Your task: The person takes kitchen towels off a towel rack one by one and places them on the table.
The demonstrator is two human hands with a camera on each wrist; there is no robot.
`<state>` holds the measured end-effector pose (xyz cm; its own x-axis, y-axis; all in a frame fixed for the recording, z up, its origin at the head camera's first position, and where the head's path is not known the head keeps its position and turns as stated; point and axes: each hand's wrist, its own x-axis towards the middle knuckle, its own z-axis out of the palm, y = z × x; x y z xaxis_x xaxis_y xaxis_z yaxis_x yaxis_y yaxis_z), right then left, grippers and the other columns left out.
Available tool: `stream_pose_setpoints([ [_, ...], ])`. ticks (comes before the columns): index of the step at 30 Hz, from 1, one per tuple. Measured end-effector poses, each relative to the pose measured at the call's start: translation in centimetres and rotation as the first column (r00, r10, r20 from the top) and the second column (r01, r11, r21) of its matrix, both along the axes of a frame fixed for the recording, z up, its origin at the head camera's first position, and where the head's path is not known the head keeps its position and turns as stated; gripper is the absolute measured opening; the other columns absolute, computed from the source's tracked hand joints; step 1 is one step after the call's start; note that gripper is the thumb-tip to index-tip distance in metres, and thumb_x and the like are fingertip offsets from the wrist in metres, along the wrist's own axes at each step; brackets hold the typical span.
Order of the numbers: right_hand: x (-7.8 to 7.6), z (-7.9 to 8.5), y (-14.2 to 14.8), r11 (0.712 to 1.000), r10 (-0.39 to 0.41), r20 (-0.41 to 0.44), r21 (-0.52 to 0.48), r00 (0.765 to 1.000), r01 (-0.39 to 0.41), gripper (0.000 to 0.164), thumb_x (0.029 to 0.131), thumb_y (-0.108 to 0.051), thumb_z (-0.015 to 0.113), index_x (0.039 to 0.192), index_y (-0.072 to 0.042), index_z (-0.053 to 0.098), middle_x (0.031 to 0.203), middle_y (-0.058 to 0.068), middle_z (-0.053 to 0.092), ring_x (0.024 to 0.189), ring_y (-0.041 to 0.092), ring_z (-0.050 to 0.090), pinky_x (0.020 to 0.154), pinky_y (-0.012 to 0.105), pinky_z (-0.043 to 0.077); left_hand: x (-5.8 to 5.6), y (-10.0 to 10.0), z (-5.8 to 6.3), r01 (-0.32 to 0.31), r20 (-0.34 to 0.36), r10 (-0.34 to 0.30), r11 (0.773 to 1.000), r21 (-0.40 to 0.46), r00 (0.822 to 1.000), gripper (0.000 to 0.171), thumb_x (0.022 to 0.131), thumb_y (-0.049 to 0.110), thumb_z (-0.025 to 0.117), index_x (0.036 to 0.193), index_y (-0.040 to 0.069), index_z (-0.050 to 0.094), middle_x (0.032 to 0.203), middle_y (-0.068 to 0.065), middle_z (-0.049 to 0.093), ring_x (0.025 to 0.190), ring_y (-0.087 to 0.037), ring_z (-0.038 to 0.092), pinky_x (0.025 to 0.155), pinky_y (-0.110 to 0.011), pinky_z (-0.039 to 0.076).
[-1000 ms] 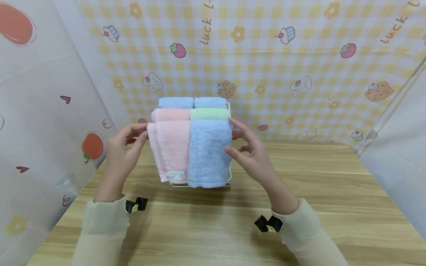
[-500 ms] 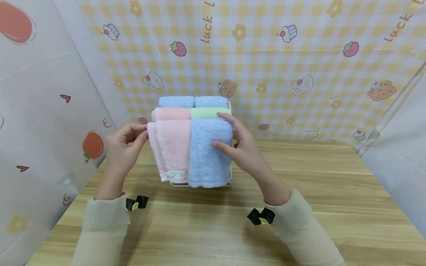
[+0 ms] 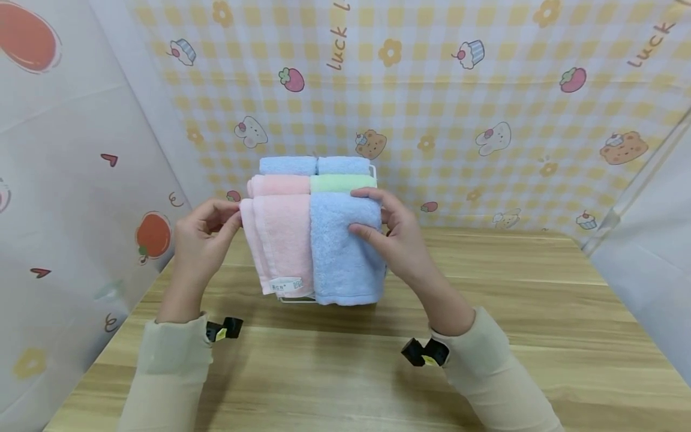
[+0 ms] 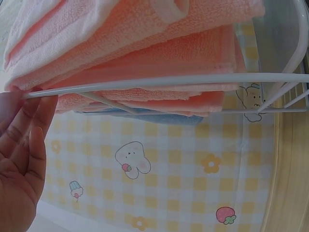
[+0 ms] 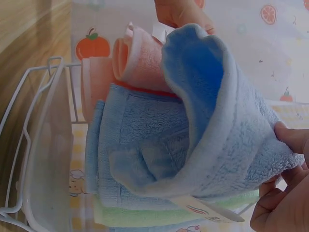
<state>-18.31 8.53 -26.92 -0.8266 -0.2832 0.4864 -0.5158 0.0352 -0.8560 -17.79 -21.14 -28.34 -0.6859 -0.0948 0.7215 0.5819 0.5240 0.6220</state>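
Note:
Several folded towels hang in rows over a white wire rack [image 4: 193,79]. At the front are a pink towel [image 3: 286,240] with a white label and a blue towel [image 3: 345,270]. My left hand [image 3: 202,240] holds the rack's front left end; in the left wrist view the rail runs into its fingertips, with pink cloth just above. My right hand [image 3: 398,240] pinches the blue towel near its upper right, thumb in front. In the right wrist view that towel's folded layers gape apart, with a white tag [image 5: 207,208] at the hem.
Behind the front pair hang a pink towel [image 3: 283,185], a green towel [image 3: 342,183] and blue towels [image 3: 288,165]. The rack stands on a wooden table [image 3: 335,366], before a patterned yellow checked cloth [image 3: 421,108]. Another printed cloth [image 3: 70,180] hangs at the left.
My right hand has moved left from the blue towel's edge onto its front and grips it. The towel has shifted slightly right, covering the rack's lower right side. My left hand stays put.

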Motion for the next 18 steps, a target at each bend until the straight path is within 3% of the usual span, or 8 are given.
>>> stream_pose_setpoints([
  [5,0.05,0.15,0.04,1.0,-0.013,-0.076,0.005,0.997,0.013,0.045,0.087,0.006,0.07,0.129,0.0,0.056,0.119,0.016,0.06,0.093,0.013,0.064,0.075,0.027,0.056,0.04,-0.13,-0.06,0.006,0.012,-0.005,1.0,-0.003,1.0,0.011,0.09,0.004,0.071,0.095,-0.006,0.07,0.084,0.009,0.073,0.072,0.009,0.064,0.064,-0.008,0.049],
  [7,0.07,0.13,0.02,0.999,-0.047,-0.123,0.009,0.991,0.048,0.045,0.086,0.006,0.071,0.128,0.001,0.057,0.117,0.017,0.061,0.098,0.01,0.057,0.077,0.024,0.052,0.02,-0.14,-0.12,0.01,0.014,-0.01,1.0,-0.003,1.0,0.013,0.091,0.007,0.071,0.096,-0.005,0.07,0.085,0.0,0.074,0.073,0.008,0.064,0.065,-0.008,0.05],
  [12,-0.01,0.08,-0.17,0.995,-0.102,-0.175,0.0,0.979,0.104,0.045,0.086,0.003,0.073,0.128,0.0,0.059,0.122,0.016,0.053,0.113,0.007,0.03,0.084,0.024,0.044,-0.01,-0.08,-0.08,0.005,0.014,-0.005,1.0,0.0,1.0,0.008,0.09,-0.001,0.07,0.096,-0.006,0.069,0.082,0.022,0.068,0.071,0.009,0.063,0.064,-0.008,0.048],
  [14,-0.04,0.03,-0.23,0.996,-0.093,-0.171,-0.012,0.981,0.092,0.045,0.087,0.003,0.072,0.129,0.0,0.058,0.13,0.017,0.045,0.119,0.008,0.028,0.087,0.023,0.045,0.0,-0.06,-0.03,0.005,0.014,-0.005,1.0,0.001,1.0,0.007,0.089,-0.004,0.069,0.096,-0.007,0.069,0.082,0.03,0.064,0.071,0.01,0.062,0.063,-0.008,0.048],
  [18,-0.23,-0.03,-0.28,0.998,-0.053,-0.194,-0.054,0.98,0.043,0.047,0.086,0.009,0.069,0.13,0.005,0.054,0.142,0.022,0.038,0.13,0.016,0.035,0.092,0.024,0.047,0.02,-0.08,-0.01,0.007,0.013,-0.007,1.0,0.001,1.0,0.008,0.089,-0.003,0.069,0.096,-0.007,0.069,0.082,0.022,0.067,0.072,0.009,0.063,0.063,-0.008,0.048],
])
